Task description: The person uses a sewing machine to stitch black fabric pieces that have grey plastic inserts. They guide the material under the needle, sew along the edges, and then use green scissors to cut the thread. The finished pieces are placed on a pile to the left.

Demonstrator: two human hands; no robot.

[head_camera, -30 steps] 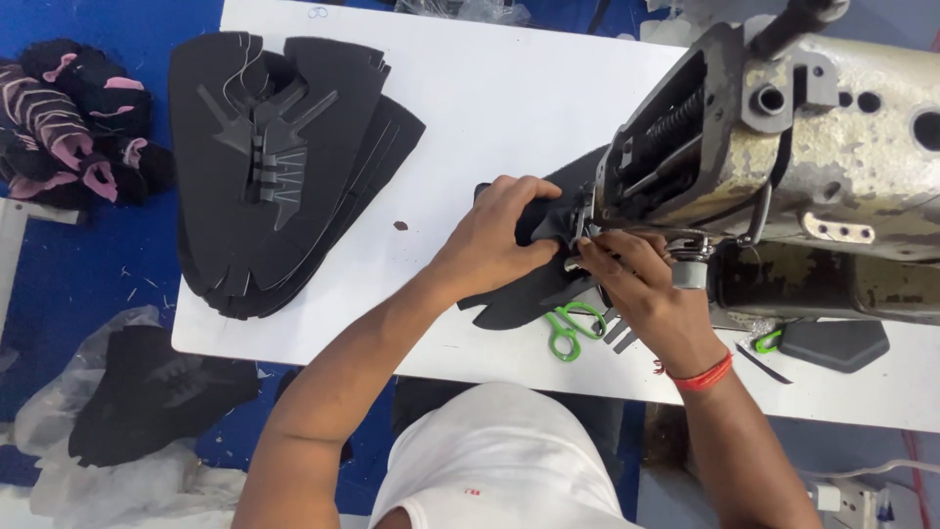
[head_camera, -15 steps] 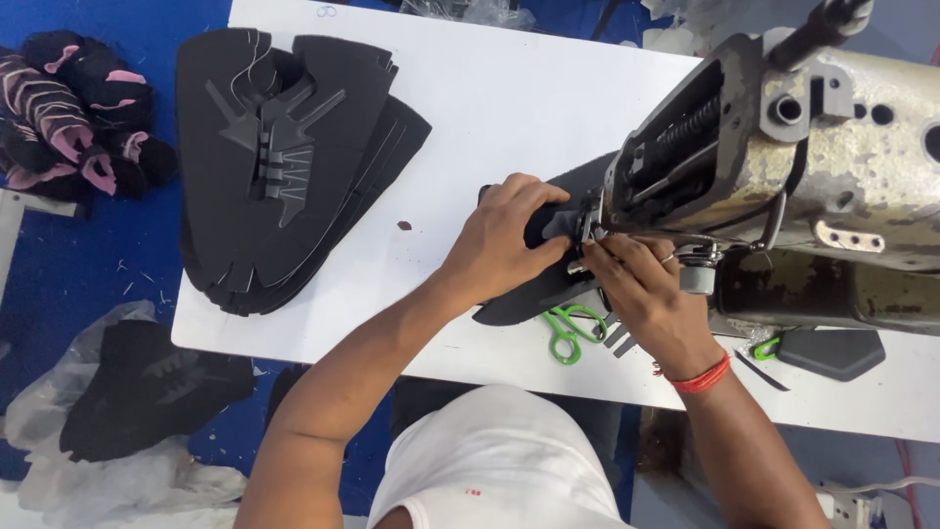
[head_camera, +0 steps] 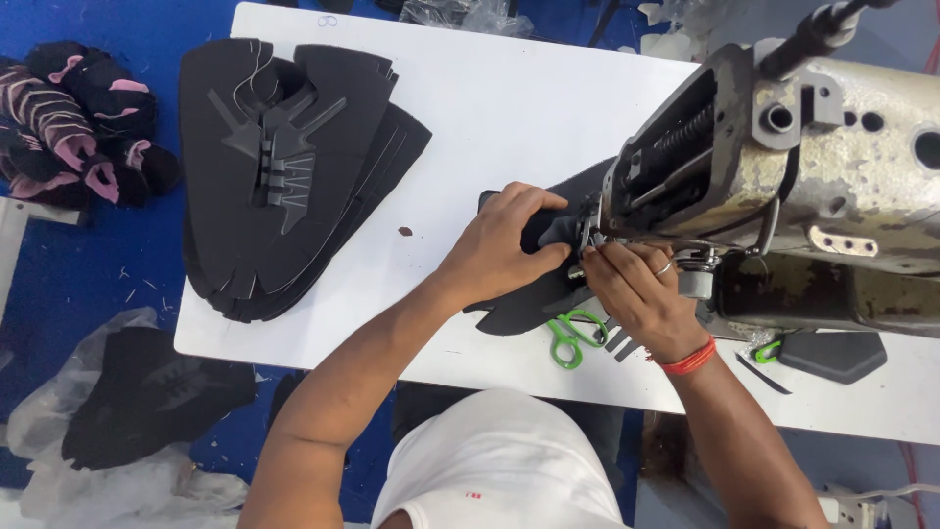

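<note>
My left hand (head_camera: pixel 504 245) lies flat on a black fabric piece (head_camera: pixel 519 309) on the white table (head_camera: pixel 509 108), pressing it toward the needle area of a grey sewing machine (head_camera: pixel 783 167). Fingers of my right hand (head_camera: pixel 636 289) pinch the same black piece right at the presser foot under the machine head. A red band circles my right wrist. The needle itself is hidden by the machine head and my fingers.
A stack of black cut fabric pieces (head_camera: pixel 284 167) lies on the table's left part. Green-handled snips (head_camera: pixel 571 333) rest near the front edge. Black and pink pieces (head_camera: pixel 69 118) and a bag of black pieces (head_camera: pixel 137 402) lie on the blue floor.
Both hands stay on the black piece at the needle. The view has shifted slightly, and my left hand sits a little closer to the machine.
</note>
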